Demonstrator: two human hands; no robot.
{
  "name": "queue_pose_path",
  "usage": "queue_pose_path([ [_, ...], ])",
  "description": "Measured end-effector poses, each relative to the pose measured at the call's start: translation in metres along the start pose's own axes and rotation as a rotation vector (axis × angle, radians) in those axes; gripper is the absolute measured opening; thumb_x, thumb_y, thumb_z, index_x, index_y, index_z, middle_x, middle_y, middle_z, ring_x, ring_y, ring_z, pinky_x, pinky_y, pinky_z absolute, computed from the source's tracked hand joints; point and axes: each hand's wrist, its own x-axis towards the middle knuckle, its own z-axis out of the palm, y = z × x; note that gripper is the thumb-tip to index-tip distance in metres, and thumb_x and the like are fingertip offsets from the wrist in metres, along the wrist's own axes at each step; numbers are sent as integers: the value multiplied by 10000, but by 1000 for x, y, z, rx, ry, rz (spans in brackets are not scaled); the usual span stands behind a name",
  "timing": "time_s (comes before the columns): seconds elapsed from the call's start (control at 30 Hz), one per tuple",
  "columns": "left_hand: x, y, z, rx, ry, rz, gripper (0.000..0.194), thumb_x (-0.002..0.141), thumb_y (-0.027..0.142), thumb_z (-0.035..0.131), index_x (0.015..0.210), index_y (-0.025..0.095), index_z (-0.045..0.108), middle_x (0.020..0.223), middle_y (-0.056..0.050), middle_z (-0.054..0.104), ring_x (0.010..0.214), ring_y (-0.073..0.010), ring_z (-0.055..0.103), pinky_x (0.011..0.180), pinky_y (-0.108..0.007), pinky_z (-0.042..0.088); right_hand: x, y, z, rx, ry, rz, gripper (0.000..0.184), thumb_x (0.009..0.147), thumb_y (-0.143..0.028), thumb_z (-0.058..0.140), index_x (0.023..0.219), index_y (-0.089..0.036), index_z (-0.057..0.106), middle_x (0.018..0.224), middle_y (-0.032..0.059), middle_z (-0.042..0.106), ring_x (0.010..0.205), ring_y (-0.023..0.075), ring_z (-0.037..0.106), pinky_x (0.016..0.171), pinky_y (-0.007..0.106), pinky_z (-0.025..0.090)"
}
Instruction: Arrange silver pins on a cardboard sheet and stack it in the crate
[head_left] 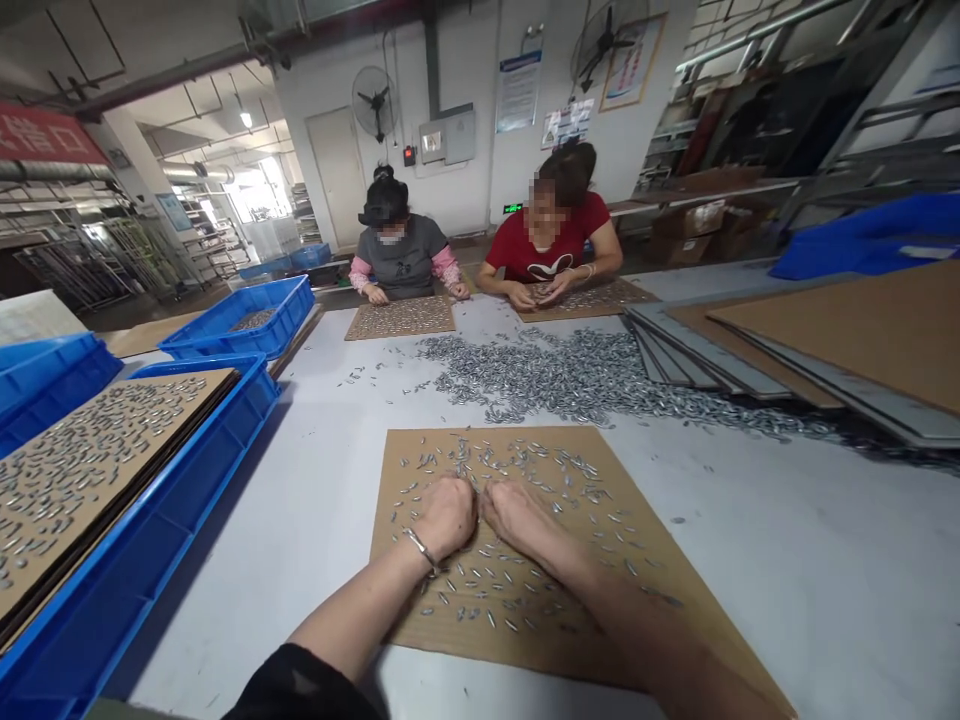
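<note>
Our left hand (pixel 448 512) and right hand (pixel 514 512) sit side by side, just apart, both with fingers curled downward; the fingertips are hidden under the knuckles, so we cannot tell whether either one grips a piece. Around and beneath them lie small, slender metal pieces (pixel 491 619) spread over a cardboard sheet (pixel 540 650). Nearer us than the hands, several pieces point away from us with their far ends leaning left; beyond and right of the right hand, many lie closer to crosswise, some bunched and overlapping. Our right forearm covers part of the sheet, and its near right corner is hard to make out. The sheet's left edge runs close beside our left hand, while its right edge slants outward past the right forearm. A broad band of white table (pixel 315 480) gives sideways room between the left hand and a blue crate (pixel 187 520), cut off at the picture's edge. Beyond both hands, past the sheet's far edge, spreads a dense heap (pixel 555 375) of like pieces, its single directions blurring together, reaching toward stacked boards (pixel 847 350) at far right.
</note>
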Motion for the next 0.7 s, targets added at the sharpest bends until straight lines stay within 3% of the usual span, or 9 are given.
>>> queue_pose_path([
  [0.13, 0, 1, -1, 20, -2, -33, 299, 948, 108, 480, 1073, 81, 750, 1073, -222, 764, 1006, -281, 744, 830, -342, 564, -3, 36, -7, 93, 85, 18, 223, 992, -168, 480, 941, -174, 697, 991, 100, 753, 882, 195, 683, 724, 274, 390],
  [0.23, 0, -1, 2, 29, 7, -50, 310, 966, 129, 461, 1067, 73, 749, 1072, -232, 756, 988, -285, 743, 820, -356, 562, -11, 51, -4, 32, 89, -30, 245, 1020, -190, 453, 923, -172, 677, 980, 105, 728, 841, 197, 661, 721, 289, 389],
  [0.47, 2, -3, 12, 41, 43, -47, 276, 957, 130, 476, 1008, 97, 745, 1059, -200, 750, 942, -261, 728, 784, -334, 535, -26, 38, 7, -77, 73, -118, 289, 953, -55, 463, 831, -214, 671, 893, 87, 713, 824, 210, 628, 746, 320, 386],
  [0.7, -5, -15, 13, 83, 102, 101, 230, 1013, 181, 465, 1019, 122, 687, 1057, -150, 710, 888, -231, 692, 776, -325, 511, -28, 58, 6, 42, 89, -137, 268, 1010, -167, 462, 796, -216, 616, 883, 44, 670, 762, 177, 590, 673, 306, 348],
])
